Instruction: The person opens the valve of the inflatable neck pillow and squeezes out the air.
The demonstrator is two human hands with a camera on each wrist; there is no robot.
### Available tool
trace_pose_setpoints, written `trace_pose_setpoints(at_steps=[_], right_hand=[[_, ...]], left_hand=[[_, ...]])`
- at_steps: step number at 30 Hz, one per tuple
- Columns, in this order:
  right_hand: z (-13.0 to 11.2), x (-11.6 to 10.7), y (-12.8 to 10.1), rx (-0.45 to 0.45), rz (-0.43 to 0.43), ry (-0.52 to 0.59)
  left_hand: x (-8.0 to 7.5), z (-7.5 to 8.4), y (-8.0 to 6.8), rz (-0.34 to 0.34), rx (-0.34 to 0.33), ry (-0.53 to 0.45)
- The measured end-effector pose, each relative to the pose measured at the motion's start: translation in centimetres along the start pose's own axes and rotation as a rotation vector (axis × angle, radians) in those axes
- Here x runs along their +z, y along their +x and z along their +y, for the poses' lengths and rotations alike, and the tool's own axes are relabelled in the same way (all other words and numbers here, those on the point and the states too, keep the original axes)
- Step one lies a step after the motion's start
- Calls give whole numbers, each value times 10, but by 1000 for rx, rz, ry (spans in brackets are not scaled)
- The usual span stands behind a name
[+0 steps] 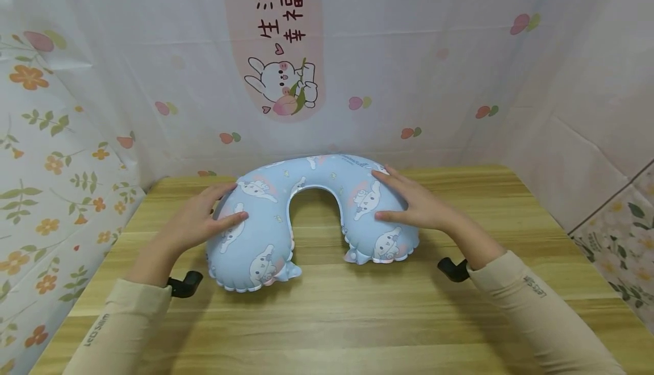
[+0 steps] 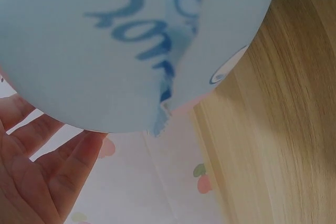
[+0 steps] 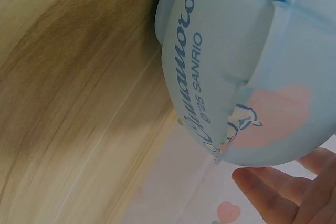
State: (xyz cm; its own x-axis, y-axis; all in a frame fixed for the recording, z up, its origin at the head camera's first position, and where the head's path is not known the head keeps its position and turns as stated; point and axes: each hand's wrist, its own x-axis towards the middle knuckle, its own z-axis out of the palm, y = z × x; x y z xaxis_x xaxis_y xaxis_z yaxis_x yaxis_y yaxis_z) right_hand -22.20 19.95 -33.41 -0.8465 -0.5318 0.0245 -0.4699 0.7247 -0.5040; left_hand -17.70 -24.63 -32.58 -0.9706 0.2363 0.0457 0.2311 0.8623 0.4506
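Observation:
A pale blue inflatable neck pillow (image 1: 317,166), U-shaped and puffed up, is at the middle of the wooden table with its opening toward me. White cartoon dogs are printed on it. My left hand (image 1: 196,219) holds its left side, thumb on the upper face and fingers round the outer edge. My right hand (image 1: 416,202) holds the right side in the same manner. In the left wrist view, fingertips of the left hand (image 2: 47,166) meet the pillow's curved edge. The right wrist view shows lettering on the pillow (image 3: 220,66) and fingers of the right hand (image 3: 294,192) against it.
The wooden table (image 1: 317,329) has bare wood in front of the pillow. A printed cloth (image 1: 388,68) hangs behind its back edge, and flowered cloth (image 1: 51,165) hangs at the left. Black wrist-worn pieces (image 1: 186,284) stick out beside both wrists.

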Motion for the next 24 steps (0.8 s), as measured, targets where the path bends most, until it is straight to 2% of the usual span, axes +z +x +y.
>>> trace_pose_setpoints(at_steps=[7, 24], right_hand=[[1, -1, -6, 1, 11, 6], [8, -2, -24, 24, 25, 4]], left_hand=[[3, 5, 0, 3, -10, -4], [12, 13, -1, 17, 33, -7]])
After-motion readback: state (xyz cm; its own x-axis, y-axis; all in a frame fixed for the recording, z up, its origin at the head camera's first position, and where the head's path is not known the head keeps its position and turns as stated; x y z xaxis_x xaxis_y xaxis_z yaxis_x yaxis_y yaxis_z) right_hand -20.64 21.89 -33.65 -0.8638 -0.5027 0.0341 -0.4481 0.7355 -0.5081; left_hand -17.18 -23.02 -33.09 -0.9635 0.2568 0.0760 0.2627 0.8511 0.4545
